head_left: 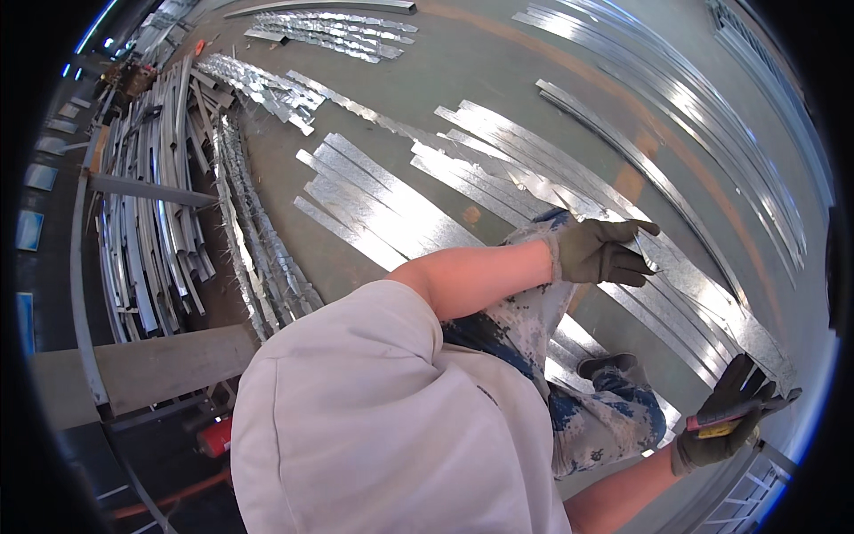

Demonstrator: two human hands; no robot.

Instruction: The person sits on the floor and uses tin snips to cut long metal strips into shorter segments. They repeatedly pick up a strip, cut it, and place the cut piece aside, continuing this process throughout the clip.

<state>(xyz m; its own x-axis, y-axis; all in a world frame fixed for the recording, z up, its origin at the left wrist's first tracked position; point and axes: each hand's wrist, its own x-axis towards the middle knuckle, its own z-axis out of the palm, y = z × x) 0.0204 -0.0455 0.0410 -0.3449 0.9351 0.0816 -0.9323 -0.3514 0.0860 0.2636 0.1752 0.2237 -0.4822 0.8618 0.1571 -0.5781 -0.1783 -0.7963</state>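
Note:
A long, shiny sheet-metal strip point(698, 289) runs slantwise from the upper left, past my hands, to the lower right. Its far stretch looks crumpled and ragged. My left hand point(605, 252), in a dark olive glove, grips the strip's edge, with fingers and thumb on either side of the metal. At the strip's right end is my right hand point(734, 414), also gloved. It holds a small red-and-yellow tool point(716, 427) against the palm, its exact kind unclear. The right fingers reach out at the strip's end; whether they touch it is hard to tell.
Flat metal strips point(378, 200) lie on the floor by my legs. Long channels point(649, 160) stretch along the right. Crumpled strips point(245, 205) and a rack of metal profiles point(151, 205) stand to the left, beside a beam point(151, 365). A red object point(214, 437) sits low left.

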